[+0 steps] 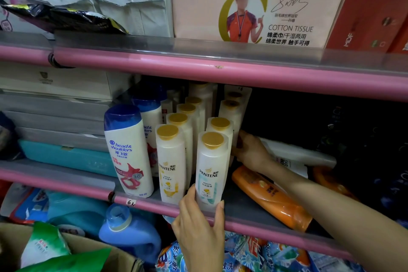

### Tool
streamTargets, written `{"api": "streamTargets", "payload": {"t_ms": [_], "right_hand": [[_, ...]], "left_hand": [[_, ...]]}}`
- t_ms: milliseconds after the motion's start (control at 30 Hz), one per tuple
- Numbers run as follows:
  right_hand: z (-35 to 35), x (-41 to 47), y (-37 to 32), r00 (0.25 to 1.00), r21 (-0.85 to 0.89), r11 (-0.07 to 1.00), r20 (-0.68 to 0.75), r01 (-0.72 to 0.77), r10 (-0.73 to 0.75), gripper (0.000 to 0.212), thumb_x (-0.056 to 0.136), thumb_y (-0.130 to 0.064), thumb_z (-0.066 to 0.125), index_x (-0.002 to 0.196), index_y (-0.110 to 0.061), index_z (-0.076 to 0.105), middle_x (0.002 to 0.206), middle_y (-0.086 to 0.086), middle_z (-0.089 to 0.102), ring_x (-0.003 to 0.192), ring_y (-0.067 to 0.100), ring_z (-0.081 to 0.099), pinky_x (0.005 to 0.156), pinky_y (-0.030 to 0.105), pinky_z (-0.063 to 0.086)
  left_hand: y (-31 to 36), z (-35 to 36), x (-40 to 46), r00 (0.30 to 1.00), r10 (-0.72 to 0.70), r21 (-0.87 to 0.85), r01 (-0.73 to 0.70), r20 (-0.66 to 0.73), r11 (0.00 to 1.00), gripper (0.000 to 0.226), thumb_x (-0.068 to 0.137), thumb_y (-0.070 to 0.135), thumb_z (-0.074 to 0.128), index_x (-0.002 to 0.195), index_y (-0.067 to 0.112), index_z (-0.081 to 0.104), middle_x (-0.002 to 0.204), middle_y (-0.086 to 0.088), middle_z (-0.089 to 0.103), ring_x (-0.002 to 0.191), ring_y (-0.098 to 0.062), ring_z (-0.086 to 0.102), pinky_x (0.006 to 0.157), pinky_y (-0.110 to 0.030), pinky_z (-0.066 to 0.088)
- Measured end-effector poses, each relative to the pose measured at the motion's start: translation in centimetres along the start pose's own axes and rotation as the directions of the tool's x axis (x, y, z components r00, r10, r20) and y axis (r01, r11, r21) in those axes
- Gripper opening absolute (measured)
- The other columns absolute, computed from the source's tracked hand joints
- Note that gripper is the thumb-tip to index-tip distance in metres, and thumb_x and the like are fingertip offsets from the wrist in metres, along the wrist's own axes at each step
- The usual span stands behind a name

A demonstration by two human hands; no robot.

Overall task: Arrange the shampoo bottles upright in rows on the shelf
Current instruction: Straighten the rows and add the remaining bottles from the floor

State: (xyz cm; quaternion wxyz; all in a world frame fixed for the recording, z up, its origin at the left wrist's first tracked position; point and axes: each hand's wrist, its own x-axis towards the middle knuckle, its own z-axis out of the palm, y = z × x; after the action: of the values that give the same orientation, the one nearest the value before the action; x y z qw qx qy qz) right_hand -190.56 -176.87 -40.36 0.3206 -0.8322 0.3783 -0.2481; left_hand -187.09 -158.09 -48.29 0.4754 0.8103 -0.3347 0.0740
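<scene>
On the middle shelf (66,180) two rows of white Pantene bottles with gold caps stand upright. My left hand (199,225) grips the base of the front bottle of the right row (210,168), thumb and fingers curled round it at the shelf's front edge. My right hand (250,152) reaches deeper in and touches the side of a bottle behind it (219,126); its fingertips are partly hidden. The left row's front bottle (171,161) stands beside. Two Head & Shoulders bottles (128,150) with blue caps stand left of them. An orange bottle (271,197) lies flat under my right forearm.
A second orange bottle (329,180) and a white bottle (295,157) lie on the shelf's dark right side. Boxes (57,104) are stacked at left. A pink shelf (220,70) with tissue packs hangs above. Detergent jugs (130,232) and bags sit below.
</scene>
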Motion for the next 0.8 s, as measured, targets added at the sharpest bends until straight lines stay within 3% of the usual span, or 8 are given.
{"api": "streamTargets", "payload": {"t_ms": [200, 367, 467, 567, 633, 800], "right_hand": [[0.1, 0.1, -0.2, 1.0, -0.065, 0.998, -0.016, -0.002, 0.001, 0.03, 0.086, -0.032, 0.066, 0.107, -0.013, 0.054, 0.091, 0.0, 0.062, 0.075, 0.007, 0.057, 0.056, 0.015, 0.038], [-0.4, -0.3, -0.5, 1.0, -0.019, 1.0, 0.016, -0.009, 0.009, 0.047, 0.083, -0.032, 0.068, 0.121, -0.013, 0.048, 0.108, 0.0, 0.062, 0.098, 0.016, 0.06, 0.075, 0.025, 0.046], [-1.2, -1.6, -0.6, 0.999, -0.017, 1.0, -0.042, -0.007, 0.006, 0.048, 0.083, -0.024, 0.069, 0.119, -0.019, 0.039, 0.109, 0.001, 0.059, 0.097, 0.016, 0.06, 0.081, 0.034, 0.053], [-2.3, -3.5, -0.5, 0.993, 0.0, 1.0, 0.114, 0.027, -0.027, 0.047, 0.077, -0.026, 0.074, 0.113, -0.027, 0.043, 0.099, -0.01, 0.059, 0.091, 0.005, 0.06, 0.075, 0.02, 0.052], [-2.2, -4.6, -0.9, 0.971, 0.036, 0.999, 0.234, 0.04, -0.048, 0.047, 0.074, -0.032, 0.076, 0.111, -0.03, 0.047, 0.099, -0.013, 0.06, 0.094, 0.004, 0.061, 0.08, 0.02, 0.051], [0.6, -5.4, -2.0, 0.984, 0.072, 0.996, 0.166, 0.053, -0.065, 0.044, 0.07, -0.033, 0.078, 0.107, -0.027, 0.054, 0.097, -0.011, 0.067, 0.09, 0.004, 0.064, 0.081, 0.026, 0.054]], "left_hand": [[-0.1, 0.1, 0.0, 1.0, 0.011, -0.015, -0.012, -0.013, 1.0, 0.068, 0.061, 0.023, 0.088, 0.117, 0.005, 0.056, 0.104, -0.008, 0.063, 0.089, -0.03, 0.065, 0.079, -0.043, 0.046], [0.0, -0.1, 0.0, 1.0, 0.002, -0.008, -0.002, -0.014, 1.0, 0.067, 0.062, 0.026, 0.087, 0.118, 0.007, 0.055, 0.104, -0.007, 0.063, 0.089, -0.028, 0.065, 0.08, -0.044, 0.046], [0.2, -0.3, -0.1, 1.0, -0.013, -0.009, 0.013, -0.012, 1.0, 0.065, 0.065, 0.027, 0.085, 0.119, 0.006, 0.055, 0.106, -0.006, 0.063, 0.09, -0.027, 0.064, 0.082, -0.045, 0.046], [0.5, -0.6, -0.3, 0.999, -0.041, -0.027, 0.041, 0.001, 0.999, 0.062, 0.072, 0.03, 0.08, 0.124, 0.008, 0.052, 0.111, -0.004, 0.06, 0.096, -0.024, 0.061, 0.088, -0.043, 0.043], [0.7, -0.8, -0.3, 0.998, -0.063, -0.024, 0.064, 0.023, 0.998, 0.062, 0.076, 0.034, 0.075, 0.128, 0.011, 0.049, 0.113, -0.001, 0.058, 0.099, -0.02, 0.059, 0.093, -0.041, 0.041], [0.8, -1.0, -0.5, 0.999, -0.04, 0.001, 0.04, 0.026, 0.999, 0.061, 0.077, 0.034, 0.074, 0.127, 0.008, 0.05, 0.111, -0.004, 0.059, 0.095, -0.02, 0.06, 0.087, -0.039, 0.042]]}}
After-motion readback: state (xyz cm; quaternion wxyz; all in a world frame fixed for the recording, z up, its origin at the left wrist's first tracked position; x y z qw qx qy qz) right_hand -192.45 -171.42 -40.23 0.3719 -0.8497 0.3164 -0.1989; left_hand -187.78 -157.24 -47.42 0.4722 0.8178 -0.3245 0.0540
